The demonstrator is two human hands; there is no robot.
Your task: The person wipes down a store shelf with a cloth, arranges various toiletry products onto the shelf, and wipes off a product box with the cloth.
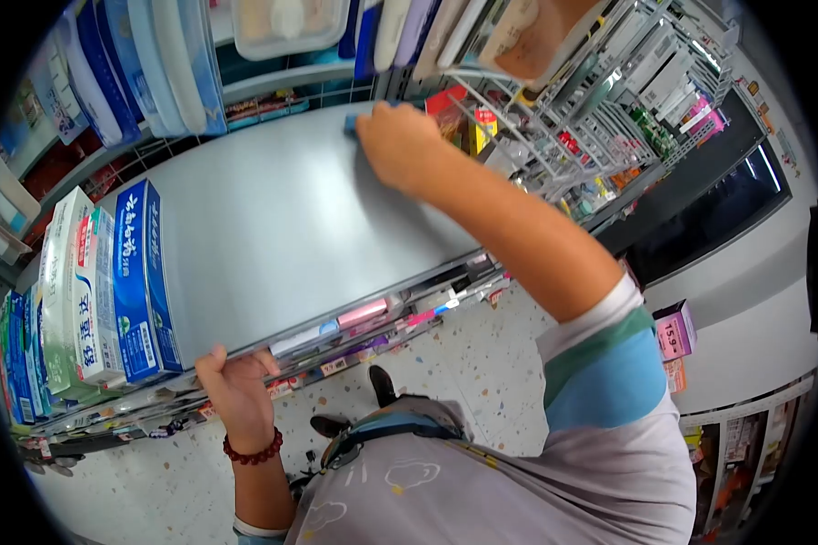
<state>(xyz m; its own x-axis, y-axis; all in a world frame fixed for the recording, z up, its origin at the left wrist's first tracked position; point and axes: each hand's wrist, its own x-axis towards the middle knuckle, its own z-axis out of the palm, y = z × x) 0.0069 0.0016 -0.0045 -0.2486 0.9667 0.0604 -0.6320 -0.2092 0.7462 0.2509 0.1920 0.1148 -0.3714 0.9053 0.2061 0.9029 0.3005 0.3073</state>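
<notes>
Two hands, head view: the right hand (395, 145) is clenched around a blue cloth (350, 123); the left hand (236, 386) is at the front edge of the grey shelf (273, 218), fingers bent, though whether it grips the edge I cannot tell.
Blue cloth: at the shelf's far side, mostly hidden under the right hand; only a small end shows past the fingers.
Handling: probably light, soft and hard to damage; it should fold under the fingers and slide easily over the smooth surface.
Hold: best bunched in the palm, fingertips pressing it flat.
Blue carton (136, 282): upright on the shelf, nearest in its row to the bare surface; likely light, stiff card that could dent or topple, so best held by both broad sides.
</notes>
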